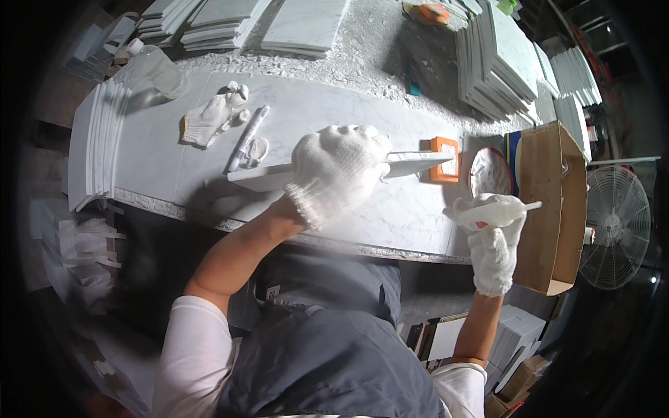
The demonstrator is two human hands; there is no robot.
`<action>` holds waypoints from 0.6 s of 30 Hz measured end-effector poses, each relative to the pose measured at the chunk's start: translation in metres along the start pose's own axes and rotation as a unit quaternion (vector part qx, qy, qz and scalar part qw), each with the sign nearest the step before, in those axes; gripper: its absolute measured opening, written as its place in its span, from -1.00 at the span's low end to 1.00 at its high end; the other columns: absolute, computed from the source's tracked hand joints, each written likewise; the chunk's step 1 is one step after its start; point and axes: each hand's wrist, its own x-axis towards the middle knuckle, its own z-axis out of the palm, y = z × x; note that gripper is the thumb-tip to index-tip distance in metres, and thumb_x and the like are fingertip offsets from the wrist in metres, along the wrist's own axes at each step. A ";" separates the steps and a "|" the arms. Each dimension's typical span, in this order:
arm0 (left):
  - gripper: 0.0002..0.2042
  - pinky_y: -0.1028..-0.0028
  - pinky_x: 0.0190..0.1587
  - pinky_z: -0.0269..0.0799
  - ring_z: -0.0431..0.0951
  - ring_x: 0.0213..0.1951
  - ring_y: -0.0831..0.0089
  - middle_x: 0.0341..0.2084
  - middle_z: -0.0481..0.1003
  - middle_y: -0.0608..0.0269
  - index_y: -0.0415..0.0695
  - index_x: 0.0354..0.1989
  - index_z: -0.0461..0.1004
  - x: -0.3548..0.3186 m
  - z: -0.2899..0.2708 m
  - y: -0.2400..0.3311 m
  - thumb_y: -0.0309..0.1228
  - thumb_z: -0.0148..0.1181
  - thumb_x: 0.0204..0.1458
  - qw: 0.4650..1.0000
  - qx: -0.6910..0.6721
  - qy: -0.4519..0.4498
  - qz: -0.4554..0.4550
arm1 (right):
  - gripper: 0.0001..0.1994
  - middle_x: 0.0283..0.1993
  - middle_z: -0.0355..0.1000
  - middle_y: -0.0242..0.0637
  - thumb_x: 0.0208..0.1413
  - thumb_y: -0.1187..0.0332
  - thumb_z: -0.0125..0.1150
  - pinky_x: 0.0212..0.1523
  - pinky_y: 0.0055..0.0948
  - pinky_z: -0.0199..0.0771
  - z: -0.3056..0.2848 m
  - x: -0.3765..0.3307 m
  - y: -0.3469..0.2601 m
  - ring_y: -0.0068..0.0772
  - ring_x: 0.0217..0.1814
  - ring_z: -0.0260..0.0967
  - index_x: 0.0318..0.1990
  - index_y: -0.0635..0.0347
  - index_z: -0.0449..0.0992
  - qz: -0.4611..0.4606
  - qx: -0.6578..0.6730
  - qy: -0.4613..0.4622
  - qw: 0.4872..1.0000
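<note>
Near the front edge of the marble table, the gloved left hand is clamped over a long white marble strip, whose long axis runs left to right, its free end pointing at an orange block. Off the table's right end, the gloved right hand grips a white-coated spatula, well apart from the strip's tip.

White gloves (grey-veined marble slab)
</note>
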 end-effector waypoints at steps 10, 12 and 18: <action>-0.74 0.07 -0.15 0.54 0.65 -0.20 0.13 -0.28 0.59 0.23 0.08 -0.14 0.65 -0.003 -0.004 0.002 -0.13 0.36 0.04 0.998 -0.050 -0.014 -0.021 | -0.23 0.23 0.48 -0.12 -0.02 0.02 0.52 0.20 -0.08 0.60 0.006 0.006 0.002 -0.18 0.22 0.50 0.29 0.32 0.49 0.078 -0.147 -0.019 0.986; -0.74 0.08 -0.15 0.53 0.65 -0.20 0.13 -0.29 0.59 0.23 0.07 -0.13 0.65 -0.004 -0.004 0.003 -0.14 0.37 0.04 0.999 -0.040 -0.021 -0.027 | -0.22 0.19 0.54 -0.14 -0.06 -0.01 0.53 0.25 -0.18 0.53 0.007 0.014 -0.004 -0.24 0.22 0.50 0.27 0.32 0.52 0.063 -0.210 -0.042 0.975; -0.83 0.23 -0.30 0.62 0.68 -0.26 0.26 -0.30 0.61 0.30 0.07 -0.22 0.66 -0.001 -0.001 -0.001 -0.21 0.31 0.06 1.000 -0.020 0.013 0.008 | -0.37 0.16 0.59 -0.14 0.10 0.05 0.41 0.26 -0.32 0.47 0.016 0.033 -0.009 -0.36 0.19 0.52 0.22 0.32 0.57 0.077 -0.239 -0.107 0.962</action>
